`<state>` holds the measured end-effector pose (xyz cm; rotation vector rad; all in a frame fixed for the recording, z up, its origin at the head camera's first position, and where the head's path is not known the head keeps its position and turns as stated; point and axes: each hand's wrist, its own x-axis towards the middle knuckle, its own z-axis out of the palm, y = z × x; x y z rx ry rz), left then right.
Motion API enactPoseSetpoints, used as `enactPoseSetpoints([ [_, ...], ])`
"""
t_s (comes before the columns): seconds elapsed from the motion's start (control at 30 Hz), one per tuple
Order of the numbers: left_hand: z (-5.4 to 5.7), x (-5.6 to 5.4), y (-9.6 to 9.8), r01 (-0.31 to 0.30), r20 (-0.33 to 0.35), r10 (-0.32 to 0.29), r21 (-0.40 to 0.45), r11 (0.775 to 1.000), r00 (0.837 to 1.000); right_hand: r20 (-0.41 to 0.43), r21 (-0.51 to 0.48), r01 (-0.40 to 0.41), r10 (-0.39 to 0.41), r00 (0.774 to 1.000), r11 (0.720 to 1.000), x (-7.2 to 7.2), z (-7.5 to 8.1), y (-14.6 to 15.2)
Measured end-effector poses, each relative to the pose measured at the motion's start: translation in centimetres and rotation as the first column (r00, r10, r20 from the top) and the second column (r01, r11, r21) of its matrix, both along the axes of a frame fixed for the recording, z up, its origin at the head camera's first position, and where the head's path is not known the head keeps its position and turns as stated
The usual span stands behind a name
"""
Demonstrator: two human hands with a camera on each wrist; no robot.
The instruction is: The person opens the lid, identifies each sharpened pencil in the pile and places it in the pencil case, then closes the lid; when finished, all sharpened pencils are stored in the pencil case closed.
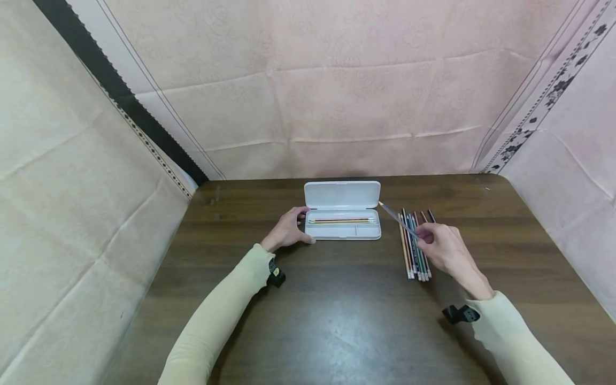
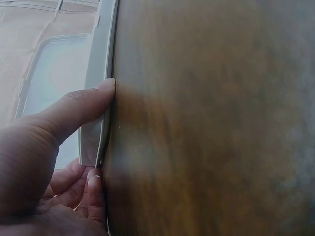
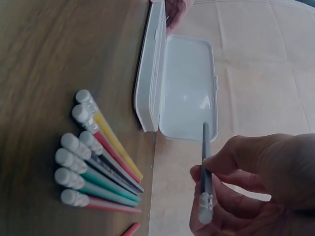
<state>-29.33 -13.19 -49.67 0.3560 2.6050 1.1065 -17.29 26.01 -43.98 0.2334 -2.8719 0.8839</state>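
A white pencil case (image 1: 332,231) stands on the table with its lid (image 1: 343,195) raised at the back. A few pencils (image 1: 339,220) lie lengthwise inside it. My left hand (image 1: 287,229) grips the case's left end, thumb along the front edge and fingers round the side. Between thumb and fingers, my right hand (image 1: 445,248) pinches a dark pencil (image 3: 205,152) near its white eraser end; the tip points toward the case's right side. Below that hand is a bunch of several pencils (image 3: 115,169) with white erasers, in yellow, red, black and green.
The brown wooden table (image 1: 337,310) runs back to a pale cloth wall (image 1: 337,107). More cloth closes in the left and right sides. Both wrists carry a small black camera, the left one (image 1: 276,274) close in front of the case's left end.
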Motion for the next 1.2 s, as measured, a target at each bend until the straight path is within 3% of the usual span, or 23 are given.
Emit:
enactPoseSetpoints([
  [0.57, 0.0, 0.2, 0.0, -0.007, 0.008, 0.007, -0.001, 1.000, 1.000, -0.045, -0.054, -0.144, 0.142, 0.989, 0.988, -1.9, 0.4, -2.1],
  [0.93, 0.0, 0.2, -0.1, 0.002, -0.001, -0.002, -0.002, 1.000, 1.000, -0.154, -0.011, -0.238, 0.233, 0.960, 0.971, -5.0, -1.1, -4.4],
  [1.2, 0.0, 0.1, -0.1, 0.006, -0.017, -0.006, 0.004, 1.000, 1.000, -0.127, -0.007, -0.258, 0.256, 0.958, 0.966, -7.4, -2.3, -6.1],
])
